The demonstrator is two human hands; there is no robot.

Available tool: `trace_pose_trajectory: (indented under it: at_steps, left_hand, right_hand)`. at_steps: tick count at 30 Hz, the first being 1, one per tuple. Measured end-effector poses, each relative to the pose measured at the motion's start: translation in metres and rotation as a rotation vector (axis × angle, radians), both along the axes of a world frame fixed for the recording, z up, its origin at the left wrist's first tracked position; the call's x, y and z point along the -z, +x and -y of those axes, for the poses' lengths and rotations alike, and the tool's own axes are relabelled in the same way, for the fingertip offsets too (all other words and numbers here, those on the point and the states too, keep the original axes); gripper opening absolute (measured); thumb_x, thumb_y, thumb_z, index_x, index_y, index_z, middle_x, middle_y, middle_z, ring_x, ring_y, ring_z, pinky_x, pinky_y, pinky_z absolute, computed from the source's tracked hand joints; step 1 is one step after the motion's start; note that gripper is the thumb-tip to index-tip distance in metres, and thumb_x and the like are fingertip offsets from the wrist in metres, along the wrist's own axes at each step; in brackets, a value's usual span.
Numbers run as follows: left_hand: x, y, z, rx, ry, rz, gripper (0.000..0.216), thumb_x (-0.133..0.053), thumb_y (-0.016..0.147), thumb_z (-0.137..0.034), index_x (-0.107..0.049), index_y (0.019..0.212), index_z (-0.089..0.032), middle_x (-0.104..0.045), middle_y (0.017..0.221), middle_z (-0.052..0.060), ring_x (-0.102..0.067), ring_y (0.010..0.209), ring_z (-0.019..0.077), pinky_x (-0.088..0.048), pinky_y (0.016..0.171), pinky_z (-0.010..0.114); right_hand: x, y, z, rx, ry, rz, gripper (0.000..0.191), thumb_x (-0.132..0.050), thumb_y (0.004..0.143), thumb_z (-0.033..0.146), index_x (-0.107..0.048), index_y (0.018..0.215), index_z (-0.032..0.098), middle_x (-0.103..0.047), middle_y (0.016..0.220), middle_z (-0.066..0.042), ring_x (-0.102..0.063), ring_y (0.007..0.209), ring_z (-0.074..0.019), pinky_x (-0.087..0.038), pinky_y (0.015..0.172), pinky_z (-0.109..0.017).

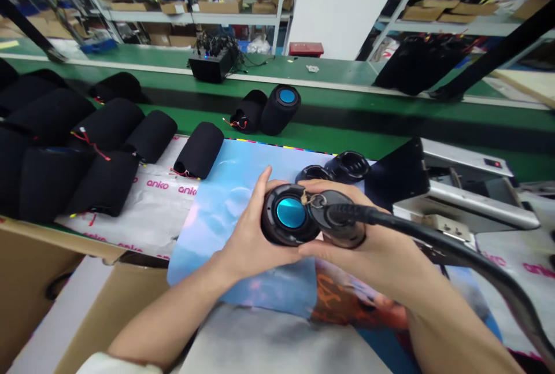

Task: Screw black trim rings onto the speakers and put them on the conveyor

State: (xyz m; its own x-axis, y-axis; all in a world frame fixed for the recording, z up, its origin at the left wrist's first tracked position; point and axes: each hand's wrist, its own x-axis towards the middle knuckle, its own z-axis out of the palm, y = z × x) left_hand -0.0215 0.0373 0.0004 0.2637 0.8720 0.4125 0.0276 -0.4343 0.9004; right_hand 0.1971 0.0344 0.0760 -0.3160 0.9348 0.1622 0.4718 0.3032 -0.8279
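My left hand (254,241) is wrapped round a black cylindrical speaker (271,229) with a shiny blue disc on its upper end. Beside it, my right hand (368,252) grips a dark corded electric screwdriver (340,229), seen from above with a hanging ring and a thick black cable (437,235) at its top. The tool's tip is hidden below, and I cannot tell whether it touches the speaker. Just beyond my hands lie black ring-shaped plastic parts (349,166). Under them is a printed blue mat (217,206).
Several black fabric-covered cylinders (199,148) with red wires lie at left. Another speaker (281,111) with a blue end stands on the green bench (338,125). A metal machine (468,183) is at right, a cardboard box (99,310) at lower left, a black power box (212,65) behind.
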Motion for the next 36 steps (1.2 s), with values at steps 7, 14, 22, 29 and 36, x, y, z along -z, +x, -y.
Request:
trace_pose_trajectory:
  at_steps: [7, 14, 22, 29, 36]
  left_hand:
    - [0.009, 0.004, 0.000, 0.023, -0.008, 0.084, 0.136, -0.105, 0.075, -0.046, -0.017, 0.179, -0.043, -0.059, 0.161, 0.013, -0.066, 0.147, 0.0398, -0.053, 0.127, 0.058]
    - [0.015, 0.007, 0.001, 0.028, -0.054, 0.146, 0.141, -0.109, 0.066, -0.041, -0.024, 0.178, -0.038, -0.058, 0.162, 0.015, -0.064, 0.147, 0.0432, -0.049, 0.129, 0.060]
    - [0.012, 0.004, 0.003, 0.029, -0.106, 0.131, 0.136, -0.109, 0.067, -0.045, -0.029, 0.176, -0.036, -0.058, 0.163, 0.016, -0.063, 0.147, 0.0429, -0.046, 0.131, 0.060]
    - [0.020, 0.006, 0.006, 0.002, -0.032, 0.136, 0.137, -0.109, 0.066, -0.043, -0.027, 0.176, -0.039, -0.057, 0.165, 0.014, -0.061, 0.151, 0.0435, -0.044, 0.133, 0.063]
    - [0.020, 0.006, 0.007, 0.019, 0.034, 0.127, 0.137, -0.107, 0.071, -0.044, -0.021, 0.177, -0.042, -0.058, 0.161, 0.014, -0.064, 0.147, 0.0415, -0.051, 0.128, 0.061]
  right_hand:
    - [0.007, 0.012, 0.004, 0.038, 0.110, 0.171, 0.072, -0.090, 0.088, 0.065, -0.061, 0.149, 0.040, -0.071, 0.145, 0.000, -0.078, 0.125, -0.0239, -0.071, 0.093, -0.029]
    - [0.013, -0.010, 0.025, 0.118, 0.355, 0.219, 0.050, -0.083, 0.093, 0.040, -0.063, 0.138, 0.032, -0.070, 0.142, -0.003, -0.075, 0.128, -0.0206, -0.069, 0.103, -0.029]
    - [0.002, -0.002, 0.022, 0.088, 0.185, 0.142, 0.072, -0.088, 0.090, 0.063, -0.063, 0.150, 0.032, -0.057, 0.164, -0.008, -0.067, 0.147, -0.0307, -0.068, 0.115, -0.041]
    - [0.003, -0.011, 0.017, 0.016, 0.276, 0.151, 0.061, -0.087, 0.095, 0.042, -0.062, 0.150, 0.035, -0.066, 0.156, -0.003, -0.071, 0.140, -0.0205, -0.067, 0.112, -0.026]
    - [0.002, -0.004, 0.015, -0.062, 0.219, 0.178, 0.052, -0.083, 0.098, 0.047, -0.061, 0.143, 0.033, -0.064, 0.158, -0.004, -0.072, 0.140, -0.0244, -0.070, 0.107, -0.032]
